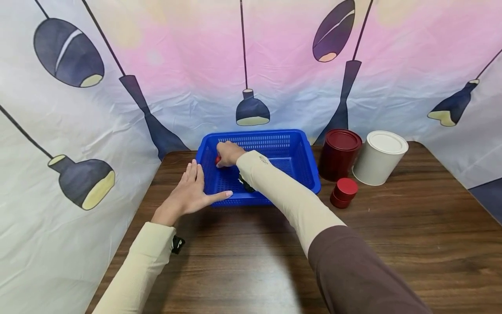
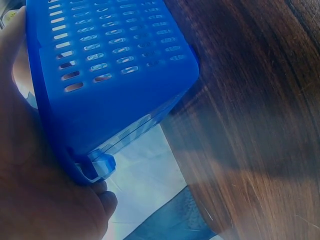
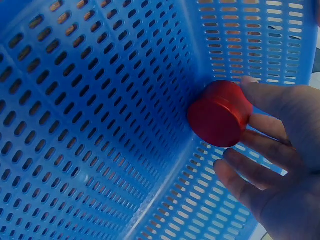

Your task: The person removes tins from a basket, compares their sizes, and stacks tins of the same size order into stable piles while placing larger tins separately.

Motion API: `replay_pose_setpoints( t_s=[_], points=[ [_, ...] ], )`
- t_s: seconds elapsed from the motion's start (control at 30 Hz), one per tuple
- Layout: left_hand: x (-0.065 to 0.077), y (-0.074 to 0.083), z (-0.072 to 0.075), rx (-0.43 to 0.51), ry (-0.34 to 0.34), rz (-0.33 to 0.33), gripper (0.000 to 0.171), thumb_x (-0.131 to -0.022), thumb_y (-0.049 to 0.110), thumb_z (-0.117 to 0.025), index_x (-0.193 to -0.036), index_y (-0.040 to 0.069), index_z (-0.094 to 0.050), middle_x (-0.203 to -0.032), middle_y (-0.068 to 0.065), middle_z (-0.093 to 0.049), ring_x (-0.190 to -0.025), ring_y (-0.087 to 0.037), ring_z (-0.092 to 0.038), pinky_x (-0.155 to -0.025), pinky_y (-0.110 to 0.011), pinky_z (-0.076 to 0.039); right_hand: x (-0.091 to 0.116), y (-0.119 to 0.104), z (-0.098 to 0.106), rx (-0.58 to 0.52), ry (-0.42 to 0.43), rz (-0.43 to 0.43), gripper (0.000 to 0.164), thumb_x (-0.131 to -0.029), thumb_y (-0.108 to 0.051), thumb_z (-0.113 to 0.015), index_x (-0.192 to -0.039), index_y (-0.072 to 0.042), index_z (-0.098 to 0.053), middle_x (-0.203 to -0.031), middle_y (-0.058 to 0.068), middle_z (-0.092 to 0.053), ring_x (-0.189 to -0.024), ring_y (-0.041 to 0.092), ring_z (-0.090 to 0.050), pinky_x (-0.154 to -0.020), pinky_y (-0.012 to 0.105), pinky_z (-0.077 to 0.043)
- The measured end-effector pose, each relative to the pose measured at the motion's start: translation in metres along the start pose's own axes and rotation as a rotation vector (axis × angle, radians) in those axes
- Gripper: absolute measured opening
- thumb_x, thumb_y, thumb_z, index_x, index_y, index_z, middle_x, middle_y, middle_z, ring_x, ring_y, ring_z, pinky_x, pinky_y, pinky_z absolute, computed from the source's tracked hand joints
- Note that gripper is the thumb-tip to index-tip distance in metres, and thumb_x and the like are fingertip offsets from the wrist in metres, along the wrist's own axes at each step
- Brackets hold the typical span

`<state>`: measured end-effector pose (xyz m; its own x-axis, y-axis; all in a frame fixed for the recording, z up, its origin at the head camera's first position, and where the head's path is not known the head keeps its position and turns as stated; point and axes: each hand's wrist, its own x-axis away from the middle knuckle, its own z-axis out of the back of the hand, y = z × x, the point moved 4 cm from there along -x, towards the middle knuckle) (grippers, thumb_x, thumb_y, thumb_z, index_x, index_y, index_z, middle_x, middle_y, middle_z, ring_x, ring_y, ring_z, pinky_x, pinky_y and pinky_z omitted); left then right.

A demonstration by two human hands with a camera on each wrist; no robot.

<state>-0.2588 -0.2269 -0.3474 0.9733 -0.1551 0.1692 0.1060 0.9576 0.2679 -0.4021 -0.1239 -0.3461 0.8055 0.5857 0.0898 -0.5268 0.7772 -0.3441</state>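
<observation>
A blue perforated plastic basket [image 1: 311, 170] stands on the wooden table. My right hand [image 1: 230, 153] reaches down inside its left end. In the right wrist view, the thumb and fingers hold a small round red tin [image 3: 220, 115] low in a corner of the basket. From the head view only a sliver of that tin [image 1: 218, 160] shows beside the hand. My left hand [image 1: 188, 192] rests at the basket's near left corner, fingers straight and thumb stretched along the front rim. The left wrist view shows the basket's outer wall [image 2: 115, 100] close to the palm.
Right of the basket stand a large dark red can [image 1: 339, 159] and a large white can [image 1: 380, 159], both lidded. In front of them is a small red round tin [image 1: 345, 189], possibly two stacked. A cloth backdrop printed with lamps [image 1: 252, 109] hangs behind the table [image 1: 243, 261].
</observation>
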Motion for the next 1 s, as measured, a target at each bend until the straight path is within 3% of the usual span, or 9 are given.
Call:
replay_pose_setpoints(
  t_s=[0.23, 0.4, 0.67, 0.87, 1.0],
  points=[
    [-0.0004, 0.0043, 0.0006, 0.005, 0.005, -0.009, 0.136, -0.079, 0.090, -0.046, -0.156, -0.011, 0.003, -0.163, -0.028, 0.018, -0.151, -0.045, 0.015, -0.121, -0.061, -0.001, -0.0028, 0.0031, -0.0020, -0.022, 0.031, -0.008, 0.021, -0.089, -0.020, -0.080, -0.087, -0.007, -0.064, -0.083, 0.004, -0.062, -0.074, 0.016, -0.060, -0.065, 0.026, -0.049],
    [-0.0016, 0.0047, 0.0009, 0.000, -0.004, -0.008, 0.137, -0.079, 0.091, -0.045, -0.156, -0.011, 0.004, -0.163, -0.028, 0.019, -0.150, -0.045, 0.018, -0.121, -0.060, 0.000, -0.0028, 0.0024, -0.0006, -0.047, 0.012, -0.014, 0.022, -0.087, -0.013, -0.083, -0.099, -0.005, -0.066, -0.091, 0.006, -0.063, -0.080, 0.017, -0.059, -0.068, 0.027, -0.050],
    [-0.0020, 0.0038, 0.0002, -0.002, -0.012, -0.005, 0.137, -0.079, 0.092, -0.045, -0.156, -0.011, 0.004, -0.163, -0.027, 0.021, -0.150, -0.044, 0.018, -0.121, -0.060, 0.001, 0.0022, -0.0002, -0.0009, -0.012, -0.141, -0.053, 0.056, -0.088, -0.016, -0.082, -0.136, -0.006, -0.054, -0.131, 0.010, -0.060, -0.112, 0.020, -0.059, -0.097, 0.034, -0.051],
    [-0.0014, 0.0020, -0.0007, 0.000, -0.015, 0.002, 0.137, -0.078, 0.092, -0.044, -0.156, -0.010, 0.005, -0.162, -0.026, 0.022, -0.150, -0.043, 0.020, -0.120, -0.061, 0.000, 0.0026, 0.0010, -0.0041, 0.048, -0.247, -0.076, 0.072, -0.086, -0.020, -0.084, -0.146, -0.008, -0.046, -0.144, 0.010, -0.053, -0.128, 0.021, -0.053, -0.103, 0.035, -0.048],
    [-0.0008, 0.0004, -0.0007, -0.001, -0.013, 0.007, 0.137, -0.078, 0.092, -0.044, -0.156, -0.010, 0.005, -0.163, -0.027, 0.021, -0.150, -0.043, 0.019, -0.120, -0.061, -0.001, 0.0033, 0.0029, -0.0073, 0.041, -0.306, -0.110, 0.071, -0.086, -0.020, -0.083, -0.146, -0.010, -0.046, -0.145, 0.008, -0.052, -0.128, 0.021, -0.053, -0.106, 0.038, -0.047]
  ],
)
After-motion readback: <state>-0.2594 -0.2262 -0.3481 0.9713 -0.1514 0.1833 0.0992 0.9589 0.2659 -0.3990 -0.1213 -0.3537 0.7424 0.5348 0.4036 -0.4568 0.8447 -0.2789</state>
